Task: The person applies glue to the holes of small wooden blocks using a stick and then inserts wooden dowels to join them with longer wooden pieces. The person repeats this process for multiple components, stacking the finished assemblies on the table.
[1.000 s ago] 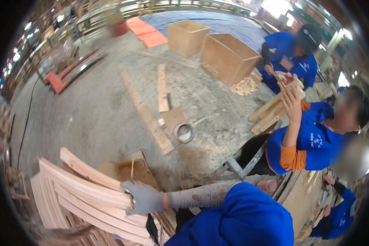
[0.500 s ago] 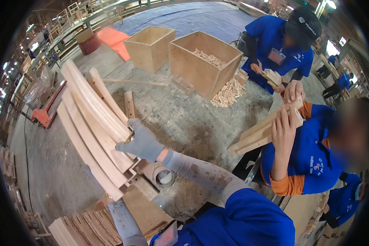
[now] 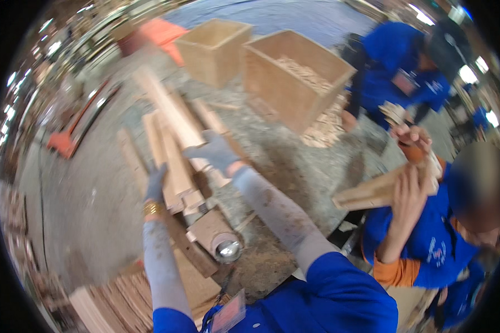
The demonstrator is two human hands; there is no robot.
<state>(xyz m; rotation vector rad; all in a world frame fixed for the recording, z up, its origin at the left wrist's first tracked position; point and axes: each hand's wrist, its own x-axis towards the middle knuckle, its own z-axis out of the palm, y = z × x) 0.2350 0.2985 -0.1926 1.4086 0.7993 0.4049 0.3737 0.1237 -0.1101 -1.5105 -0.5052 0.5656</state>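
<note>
Several long pale wooden slats (image 3: 171,158) lie side by side in front of me, bunched between my two gloved hands. My right hand (image 3: 214,151) wraps over the right side of the bunch, its thumb lying across the top. Along the left side, my left hand (image 3: 156,183) grips the bunch, though blur softens its fingers; a gold band circles that wrist. Just left of this hand, one slat (image 3: 132,158) slants apart from the others. Close to the slats' near ends sits a brownish block-shaped device (image 3: 211,228) with a shiny round end.
Two plywood boxes (image 3: 214,53) stand at the back; small wooden dowels (image 3: 323,130) fill one and spill beside it. At right, a co-worker's hands (image 3: 408,191) hold wood pieces; another person (image 3: 400,72) works beyond. Stacked boards (image 3: 122,299) lie lower left.
The bundle has come down from its raised, tilted hold and shifted right in view. My left hand, mostly hidden before, now shows at its left side. One slat has separated leftward.
</note>
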